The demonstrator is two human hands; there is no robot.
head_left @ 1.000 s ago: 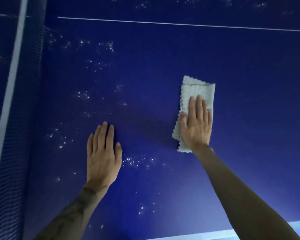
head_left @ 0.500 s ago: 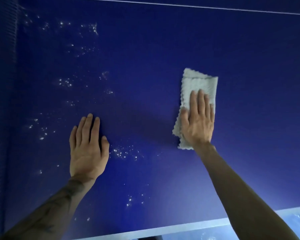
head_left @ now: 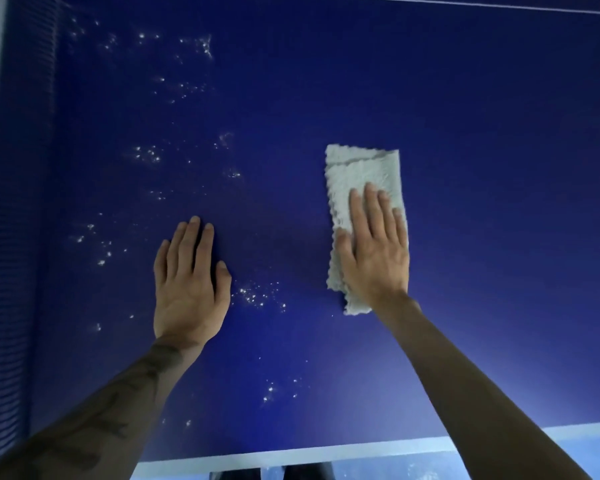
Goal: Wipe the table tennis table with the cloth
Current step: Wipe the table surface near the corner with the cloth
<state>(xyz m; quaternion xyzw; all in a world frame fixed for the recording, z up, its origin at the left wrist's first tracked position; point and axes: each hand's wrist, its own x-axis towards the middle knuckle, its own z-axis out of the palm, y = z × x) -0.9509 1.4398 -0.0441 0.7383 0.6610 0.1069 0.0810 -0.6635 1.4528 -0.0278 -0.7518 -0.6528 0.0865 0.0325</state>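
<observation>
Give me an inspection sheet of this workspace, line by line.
Surface: blue table, with white specks scattered over its left part.
Job's things: folded pale cloth lying flat on the table.
Clutter: nothing seen.
Grips: left hand flat on the bare table, fingers straight; right hand pressing flat on the cloth's near half.
Cables: nothing seen.
Surroundings: net along the left; white edge line nearest the person; pale floor beyond it.

Right hand (head_left: 373, 251) covers the six-o'clock half of the cloth (head_left: 361, 171). Net (head_left: 11, 237), at nine o'clock, is blurred and cropped. White specks (head_left: 148, 154) toward ten o'clock, possibly droplets, are too small to identify.
</observation>
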